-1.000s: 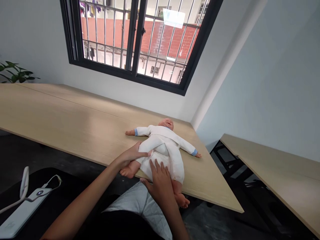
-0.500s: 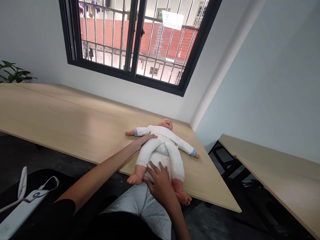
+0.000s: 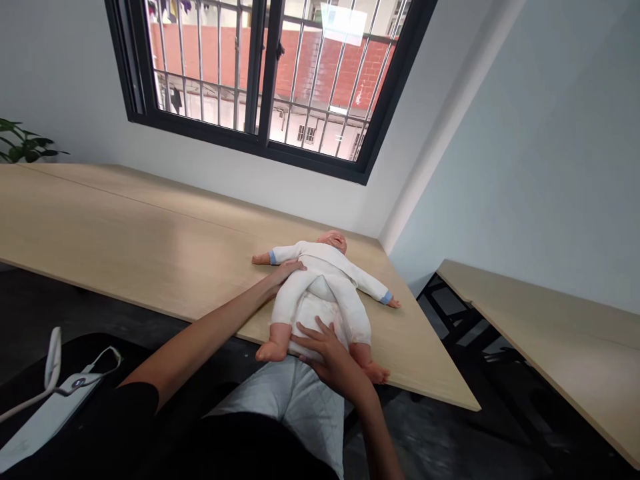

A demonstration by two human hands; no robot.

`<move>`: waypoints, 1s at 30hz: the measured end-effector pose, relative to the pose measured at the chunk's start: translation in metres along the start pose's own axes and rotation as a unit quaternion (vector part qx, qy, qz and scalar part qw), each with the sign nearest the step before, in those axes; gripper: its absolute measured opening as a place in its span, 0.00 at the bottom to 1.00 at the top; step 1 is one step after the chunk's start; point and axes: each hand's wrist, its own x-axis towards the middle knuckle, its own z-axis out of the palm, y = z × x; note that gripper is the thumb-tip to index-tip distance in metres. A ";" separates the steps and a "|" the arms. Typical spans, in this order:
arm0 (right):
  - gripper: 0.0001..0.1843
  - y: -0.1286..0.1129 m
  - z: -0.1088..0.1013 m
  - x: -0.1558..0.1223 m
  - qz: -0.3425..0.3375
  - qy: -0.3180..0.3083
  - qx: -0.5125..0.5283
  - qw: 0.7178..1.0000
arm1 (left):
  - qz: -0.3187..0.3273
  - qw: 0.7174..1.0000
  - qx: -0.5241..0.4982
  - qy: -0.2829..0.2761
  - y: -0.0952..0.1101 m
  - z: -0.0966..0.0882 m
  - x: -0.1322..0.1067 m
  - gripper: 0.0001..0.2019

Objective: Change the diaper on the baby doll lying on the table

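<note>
A baby doll [image 3: 325, 280] in a white suit with blue cuffs lies on its back near the front edge of a long wooden table [image 3: 150, 233], head away from me, arms spread. My left hand [image 3: 286, 270] rests flat against the doll's side under its arm, fingers stretched out. Between the doll's legs my right hand [image 3: 327, 353] lies on its white nappy, fingers apart and pressing on the cloth. The doll's bare feet stick out over the table edge.
A white padded cloth [image 3: 295, 407] hangs off the table edge over my lap. A white device with a cable [image 3: 45, 413] lies on a dark seat at lower left. A second wooden table [image 3: 550, 327] stands at right, a plant [image 3: 23, 143] at far left.
My left hand has slid from the doll's thigh up to its side. My right hand has drawn back toward the table edge. The doll's legs now lie more spread.
</note>
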 end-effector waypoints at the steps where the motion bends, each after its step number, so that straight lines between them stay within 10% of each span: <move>1: 0.23 0.000 0.000 0.000 0.001 0.005 0.000 1.000 | 0.013 1.000 0.001 -0.004 -0.001 0.000 0.000 0.16; 19: 0.36 -0.005 0.014 -0.010 0.059 0.082 0.021 0.995 | 0.084 0.991 0.102 -0.035 0.004 0.010 -0.020 0.16; 30: 0.15 -0.010 -0.076 0.025 0.129 0.214 -0.171 0.953 | 0.081 0.983 0.142 -0.085 0.004 0.007 -0.021 0.13</move>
